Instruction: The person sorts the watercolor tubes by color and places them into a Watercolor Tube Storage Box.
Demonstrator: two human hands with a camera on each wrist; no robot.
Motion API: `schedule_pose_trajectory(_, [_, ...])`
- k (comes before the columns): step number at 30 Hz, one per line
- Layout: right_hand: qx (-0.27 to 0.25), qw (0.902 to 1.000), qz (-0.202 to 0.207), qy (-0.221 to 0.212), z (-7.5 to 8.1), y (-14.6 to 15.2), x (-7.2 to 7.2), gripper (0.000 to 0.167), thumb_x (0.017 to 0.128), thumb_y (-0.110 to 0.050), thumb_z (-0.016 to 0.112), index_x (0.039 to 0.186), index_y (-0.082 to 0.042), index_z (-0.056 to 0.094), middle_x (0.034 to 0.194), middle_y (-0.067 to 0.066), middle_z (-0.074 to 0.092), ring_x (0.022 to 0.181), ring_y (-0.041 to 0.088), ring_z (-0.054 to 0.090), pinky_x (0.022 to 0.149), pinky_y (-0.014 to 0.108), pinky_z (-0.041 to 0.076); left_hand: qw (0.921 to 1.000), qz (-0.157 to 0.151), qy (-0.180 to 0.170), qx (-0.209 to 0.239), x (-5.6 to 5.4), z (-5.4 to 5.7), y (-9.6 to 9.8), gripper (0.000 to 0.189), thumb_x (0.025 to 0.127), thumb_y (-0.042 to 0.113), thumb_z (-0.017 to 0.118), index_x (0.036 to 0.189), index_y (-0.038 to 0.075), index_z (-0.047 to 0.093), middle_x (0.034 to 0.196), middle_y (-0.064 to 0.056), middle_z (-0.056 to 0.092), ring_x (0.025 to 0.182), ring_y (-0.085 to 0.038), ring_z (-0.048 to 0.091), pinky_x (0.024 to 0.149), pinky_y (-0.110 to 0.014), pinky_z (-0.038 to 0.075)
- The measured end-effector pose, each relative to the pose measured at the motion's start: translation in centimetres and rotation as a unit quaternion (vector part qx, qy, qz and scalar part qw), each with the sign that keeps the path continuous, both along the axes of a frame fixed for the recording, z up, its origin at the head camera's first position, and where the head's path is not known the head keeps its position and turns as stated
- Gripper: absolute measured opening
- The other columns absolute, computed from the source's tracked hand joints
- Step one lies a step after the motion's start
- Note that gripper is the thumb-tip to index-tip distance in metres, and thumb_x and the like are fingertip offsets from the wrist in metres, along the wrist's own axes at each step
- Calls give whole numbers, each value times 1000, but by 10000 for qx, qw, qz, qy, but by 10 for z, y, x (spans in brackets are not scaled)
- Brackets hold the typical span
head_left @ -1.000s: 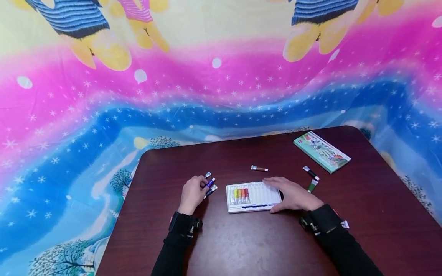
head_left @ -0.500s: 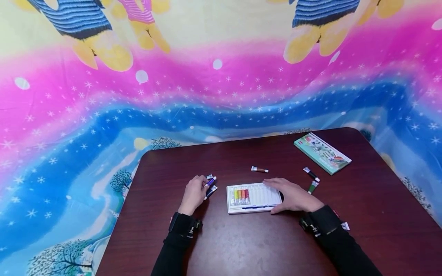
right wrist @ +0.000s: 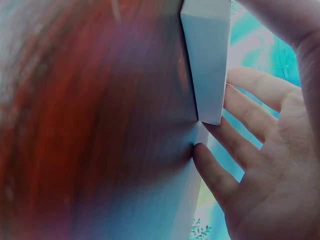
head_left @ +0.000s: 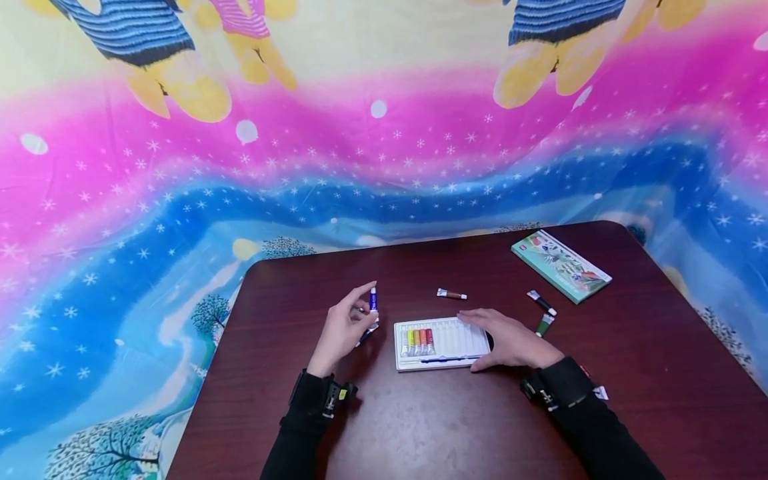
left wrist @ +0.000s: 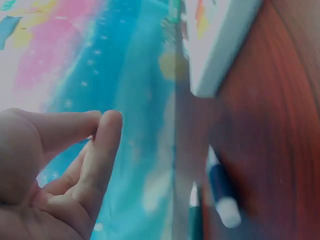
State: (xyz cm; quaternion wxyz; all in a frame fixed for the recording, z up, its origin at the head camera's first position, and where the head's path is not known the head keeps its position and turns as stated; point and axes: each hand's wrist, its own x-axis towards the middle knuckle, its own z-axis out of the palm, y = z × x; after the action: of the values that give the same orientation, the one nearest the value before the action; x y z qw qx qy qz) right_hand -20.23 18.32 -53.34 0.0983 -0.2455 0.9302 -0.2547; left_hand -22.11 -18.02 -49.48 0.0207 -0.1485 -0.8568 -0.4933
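My left hand (head_left: 342, 330) pinches a purple paint tube (head_left: 373, 300) upright, its white cap uppermost, between thumb and fingertips. In the left wrist view the tube is hidden from sight by the fingers. Under that hand lie a dark blue tube (left wrist: 220, 185) and a dark green-looking one (left wrist: 196, 215). The right hand (head_left: 510, 339) spans the right end of a white plastic tray (head_left: 397, 347), its fairly straight fingers touching the side (right wrist: 207, 60). Several yellow to red tubes (head_left: 418, 341) fill the tray's left slots, and a blue-handled paintbrush (head_left: 447, 359) lies along its front.
Behind the tray lies a brown tube (head_left: 451, 294). To the right are a black tube (head_left: 542, 302) and a green tube (head_left: 544, 325). A light green box (head_left: 562, 265) lies at the back right of the dark wooden table (head_left: 480, 427). Another tube (head_left: 600, 393) is partly covered by the right wrist.
My left hand has lifted the purple tube off the table and turned it upright, its fingers rising. The right hand and the tray have stayed in place.
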Motion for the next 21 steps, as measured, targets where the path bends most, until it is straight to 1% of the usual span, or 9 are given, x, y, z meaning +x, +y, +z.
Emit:
schedule_pose_trajectory(3, [-14, 10000, -4, -23, 0, 1, 1, 103, 73, -50, 92, 158, -16, 45, 156, 14, 48, 138, 35, 48, 103, 58, 50, 9976, -197, -143, 643, 3, 9, 4, 63, 95, 1, 73, 148, 31, 56, 98, -15, 65, 84, -34, 76, 78, -47, 63])
schedule_pose_trajectory(4, [-13, 10000, -2, -24, 0, 1, 0, 103, 73, -50, 92, 158, -16, 45, 156, 14, 48, 138, 35, 48, 103, 58, 50, 9963, -262, -155, 798, 5, 12, 6, 64, 94, 0, 73, 148, 30, 56, 99, -16, 65, 84, -33, 76, 78, -48, 63])
schedule_pose_trajectory(6, [-20, 10000, -4, -37, 0, 1, 0, 102, 73, -49, 92, 158, -16, 45, 156, 14, 48, 138, 36, 48, 103, 58, 49, 9937, -377, -172, 1040, 8, 21, 9, 65, 93, 1, 75, 148, 29, 56, 99, -17, 65, 84, -30, 76, 79, -47, 63])
schedule_pose_trajectory(8, [-24, 10000, -6, -32, 0, 0, 0, 103, 73, -49, 93, 158, -16, 45, 156, 15, 48, 138, 36, 48, 103, 58, 49, 9918, -457, -138, 1189, 14, 31, 12, 67, 91, 3, 78, 148, 28, 56, 100, -17, 66, 85, -25, 75, 78, -42, 63])
schedule_pose_trajectory(11, [-32, 10000, -14, -26, 0, 0, -1, 103, 73, -49, 93, 158, -16, 46, 156, 15, 48, 137, 36, 48, 103, 57, 50, 9903, -475, -85, 1304, 23, 47, 16, 68, 88, 8, 83, 147, 30, 58, 101, -13, 68, 85, -19, 74, 79, -32, 63])
schedule_pose_trajectory(15, [-11, 10000, -39, -31, -1, 1, -2, 103, 72, -50, 93, 158, -17, 45, 156, 14, 48, 138, 35, 48, 103, 57, 50, 9898, -400, 11, 1367, 36, 65, 21, 69, 84, 13, 87, 145, 32, 60, 100, -9, 70, 85, -16, 74, 80, -29, 62])
schedule_pose_trajectory(18, [10, 10000, -39, -47, -2, 0, -2, 104, 72, -51, 92, 158, -17, 45, 156, 14, 47, 139, 35, 47, 103, 57, 49, 9898, -338, 120, 1381, 45, 73, 23, 69, 83, 13, 88, 144, 31, 62, 99, -8, 72, 84, -16, 74, 80, -30, 62])
schedule_pose_trajectory(21, [9, 10000, -23, -55, -3, 0, -2, 104, 72, -51, 92, 158, -17, 45, 156, 14, 48, 139, 35, 47, 103, 57, 49, 9901, -301, 226, 1354, 52, 79, 24, 69, 82, 12, 89, 144, 30, 63, 97, -7, 73, 84, -16, 74, 78, -30, 62])
